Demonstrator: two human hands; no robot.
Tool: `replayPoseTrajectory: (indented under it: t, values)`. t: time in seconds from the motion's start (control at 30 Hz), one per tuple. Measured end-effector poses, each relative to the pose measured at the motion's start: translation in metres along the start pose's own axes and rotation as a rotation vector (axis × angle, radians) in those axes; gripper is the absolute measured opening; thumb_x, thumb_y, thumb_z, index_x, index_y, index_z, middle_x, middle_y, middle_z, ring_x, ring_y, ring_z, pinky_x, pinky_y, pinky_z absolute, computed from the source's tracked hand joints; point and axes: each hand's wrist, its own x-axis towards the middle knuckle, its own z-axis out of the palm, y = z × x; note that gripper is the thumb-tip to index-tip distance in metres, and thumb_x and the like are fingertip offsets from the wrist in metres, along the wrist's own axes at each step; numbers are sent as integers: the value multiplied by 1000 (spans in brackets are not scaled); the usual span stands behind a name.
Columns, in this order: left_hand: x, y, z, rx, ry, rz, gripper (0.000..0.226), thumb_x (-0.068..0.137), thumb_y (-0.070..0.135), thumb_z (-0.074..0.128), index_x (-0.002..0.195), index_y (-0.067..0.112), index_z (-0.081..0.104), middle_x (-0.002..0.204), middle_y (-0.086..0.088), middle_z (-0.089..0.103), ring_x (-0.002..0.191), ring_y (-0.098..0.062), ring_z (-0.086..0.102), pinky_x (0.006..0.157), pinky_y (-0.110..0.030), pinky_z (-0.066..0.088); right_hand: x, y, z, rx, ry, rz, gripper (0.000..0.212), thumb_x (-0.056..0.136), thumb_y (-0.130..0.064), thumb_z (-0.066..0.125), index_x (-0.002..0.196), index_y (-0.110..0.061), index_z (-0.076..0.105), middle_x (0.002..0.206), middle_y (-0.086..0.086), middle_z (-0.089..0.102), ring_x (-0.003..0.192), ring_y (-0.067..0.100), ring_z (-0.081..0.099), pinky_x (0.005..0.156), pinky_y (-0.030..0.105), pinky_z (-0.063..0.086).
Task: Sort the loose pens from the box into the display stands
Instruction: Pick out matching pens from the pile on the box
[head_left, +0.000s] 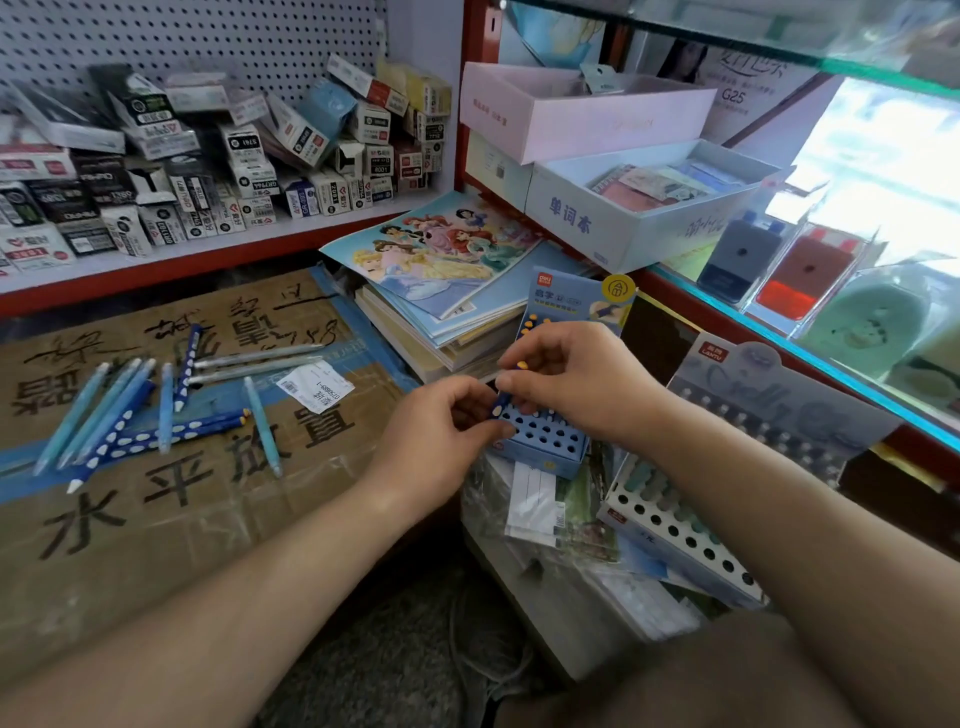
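A shelf (260, 244) crammed with small stationery cartons fills the upper left of the frame, and a glass counter (810, 358) runs down the right. Below the shelf lies a taped cardboard box (156, 519), with the loose pens (130, 415) scattered on it at left. At centre my forearms reach forward. My left grip (431, 441) and right grip (571, 384) both pinch one dark blue pen (503, 402), its lower end at the holes of the blue display stand (545, 441). A white display stand (675, 525) sits at lower right.

Bare forearms (260, 597), khaki-brown trouser leg (675, 680)
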Motion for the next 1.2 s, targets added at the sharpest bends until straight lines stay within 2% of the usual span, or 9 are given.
replayPoseTrajectory:
  t: [0.07,0.17,0.23,0.37,0.47,0.6,0.8,1.0,1.2]
  values:
    - [0,2,1,15,22,17,14,83,21,83,92,25,73,81,11,69,79,1,62,66,-9,47,-1,4,-4,146,2,51,16,84,-15,82,97,-10,73,82,7,77,71,18,75,71,29,62]
    - [2,0,4,12,39,28,14,84,20,83,90,28,72,81,11,69,78,2,62,67,-11,48,-2,5,0,175,-1,74,8,89,-12,76,94,-6,73,81,11,76,70,15,73,66,22,59]
    - [4,-2,5,44,26,35,15,84,25,82,91,29,70,84,12,68,79,1,62,68,-14,50,1,7,1,142,33,69,4,92,-14,74,91,-10,74,80,8,76,71,16,73,69,27,61]
    - [14,-14,1,461,-127,74,48,89,48,72,130,26,62,120,9,62,108,-8,60,93,-30,53,14,22,-10,-53,274,52,11,95,-22,71,86,-28,67,80,-3,73,71,11,72,77,37,63]
    - [23,-28,4,651,-188,95,57,94,50,64,142,21,54,135,0,58,125,-19,54,106,-38,46,22,33,-13,-147,374,76,3,95,-27,70,93,-29,68,87,-7,71,80,11,70,82,41,61]
    - [32,-40,21,769,-224,143,48,95,43,62,138,22,56,131,-2,59,126,-22,52,107,-37,39,29,42,-6,-168,368,87,5,94,-26,71,99,-24,71,90,-8,69,84,12,70,84,41,60]
    - [46,-55,40,825,-181,140,41,92,48,58,127,27,59,119,4,65,119,-18,58,117,-38,26,34,47,5,-205,338,79,10,94,-25,71,102,-19,72,89,-6,71,82,12,70,85,40,59]
    - [51,-60,44,789,-163,125,34,93,49,57,119,28,59,112,6,68,109,-17,62,104,-36,29,40,47,10,-282,323,68,15,94,-27,71,104,-17,74,89,-8,70,83,9,67,84,29,56]
    - [50,-64,45,821,-144,161,31,94,49,56,117,28,57,112,6,66,109,-17,62,102,-35,31,47,43,18,-380,324,73,19,92,-32,73,104,-17,75,86,-10,66,83,6,62,76,22,47]
